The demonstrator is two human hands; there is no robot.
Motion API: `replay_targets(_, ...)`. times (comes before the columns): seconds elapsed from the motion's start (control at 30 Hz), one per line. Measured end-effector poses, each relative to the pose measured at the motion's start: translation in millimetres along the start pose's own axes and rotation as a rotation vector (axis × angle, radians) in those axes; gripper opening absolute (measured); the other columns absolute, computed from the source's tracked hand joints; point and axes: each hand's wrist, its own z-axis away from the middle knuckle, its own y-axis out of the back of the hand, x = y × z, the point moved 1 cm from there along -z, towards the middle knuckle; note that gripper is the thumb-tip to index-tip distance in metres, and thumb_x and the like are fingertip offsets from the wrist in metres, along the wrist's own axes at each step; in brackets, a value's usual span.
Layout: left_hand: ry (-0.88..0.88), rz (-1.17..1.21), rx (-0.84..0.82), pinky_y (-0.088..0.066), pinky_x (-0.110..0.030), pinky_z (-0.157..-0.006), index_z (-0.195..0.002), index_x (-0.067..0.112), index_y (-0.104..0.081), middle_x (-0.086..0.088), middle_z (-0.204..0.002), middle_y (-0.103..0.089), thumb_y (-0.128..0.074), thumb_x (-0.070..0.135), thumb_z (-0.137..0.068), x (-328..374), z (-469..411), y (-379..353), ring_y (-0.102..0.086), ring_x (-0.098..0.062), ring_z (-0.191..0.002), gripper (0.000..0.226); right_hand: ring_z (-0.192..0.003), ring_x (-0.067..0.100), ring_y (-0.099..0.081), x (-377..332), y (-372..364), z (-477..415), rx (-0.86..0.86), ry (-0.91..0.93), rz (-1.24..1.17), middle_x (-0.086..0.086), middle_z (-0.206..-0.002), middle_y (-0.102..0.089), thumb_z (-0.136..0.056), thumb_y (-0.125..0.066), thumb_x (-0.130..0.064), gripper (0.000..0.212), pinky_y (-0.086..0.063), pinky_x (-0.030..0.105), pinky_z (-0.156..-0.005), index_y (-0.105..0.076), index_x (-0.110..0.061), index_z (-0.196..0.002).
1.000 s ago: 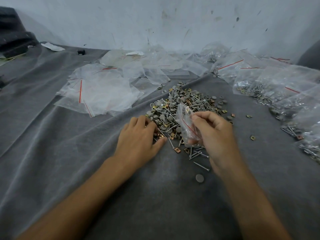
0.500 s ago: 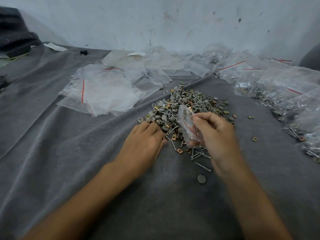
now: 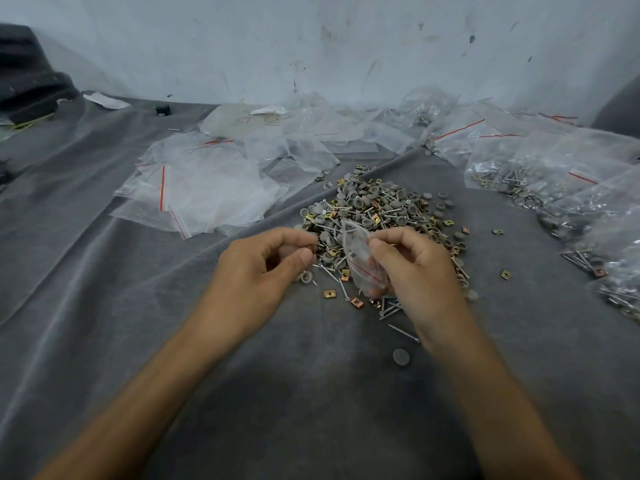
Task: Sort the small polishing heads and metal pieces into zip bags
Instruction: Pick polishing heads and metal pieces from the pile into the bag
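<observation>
Mid-frame, the left hand (image 3: 256, 268) had lifted off the pile (image 3: 377, 209), pinching a piece (image 3: 313, 245) beside the bag (image 3: 360, 261) gripped by the right hand (image 3: 415, 271); a drop-in looked close.

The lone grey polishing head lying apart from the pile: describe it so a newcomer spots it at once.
Find the pile of parts, then the right hand in front of it. Beside that wrist, on bare grey cloth, lies one round grey disc, touching nothing and nearer the camera than any other loose piece.
</observation>
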Motion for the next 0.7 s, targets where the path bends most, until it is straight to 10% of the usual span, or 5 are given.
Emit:
replay_targets(0.3,-0.029,0.048,0.038,-0.050,-0.023,-0.065,-0.087,0.033,-0.070,0.010,-0.076,-0.071,-0.074,0.042,-0.078,2,2,-7,-0.064,-0.008,-0.070,0.013,-0.067,0.017,-0.069,5,-8,3,-0.067,0.013,0.093,0.009,-0.085,-0.072,-0.096,-0.067,-0.021,0.008,-0.059,0.034,-0.054,-0.074,-0.024,-0.094)
replay_targets(0.7,-0.333,-0.557,0.050,-0.048,-0.030,-0.072,-0.108,0.028,-0.076,0.012,-0.091,-0.061,-0.070,0.027,-0.095,0,8,-15,-0.056,-0.007,-0.086,0.014,-0.070,0.021,-0.070,8,-10,5,-0.138,0.075,0.193,0.000,-0.081,-0.072,-0.096,-0.065,-0.028,0.008,-0.061,0.035,-0.057,-0.072,-0.032,-0.094)
